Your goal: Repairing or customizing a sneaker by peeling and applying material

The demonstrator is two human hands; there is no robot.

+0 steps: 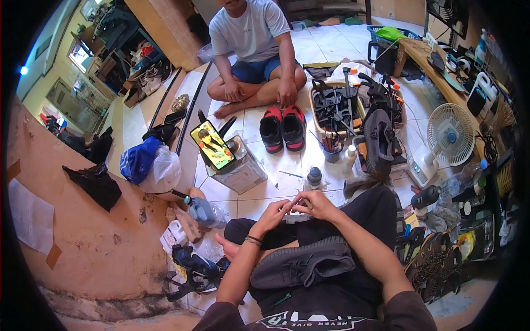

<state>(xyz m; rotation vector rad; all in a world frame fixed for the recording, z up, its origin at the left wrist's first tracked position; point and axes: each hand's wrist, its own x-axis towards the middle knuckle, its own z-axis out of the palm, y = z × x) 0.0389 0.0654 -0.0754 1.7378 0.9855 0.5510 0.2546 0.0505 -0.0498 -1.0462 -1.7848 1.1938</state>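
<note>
My left hand (273, 212) and my right hand (314, 203) meet above my knees, fingertips pinched together on something small that I cannot make out. A dark grey sneaker (301, 265) lies on my lap, sole toward the right, just below both forearms. A small dark bottle (314, 176) stands on the tiles just beyond my hands.
Another person sits cross-legged across from me, behind a pair of black and red shoes (282, 128). A phone (212, 145) leans on a metal tin (238, 171). To the right stand a tool crate (337, 107), a black shoe (379, 140) and a white fan (451, 134).
</note>
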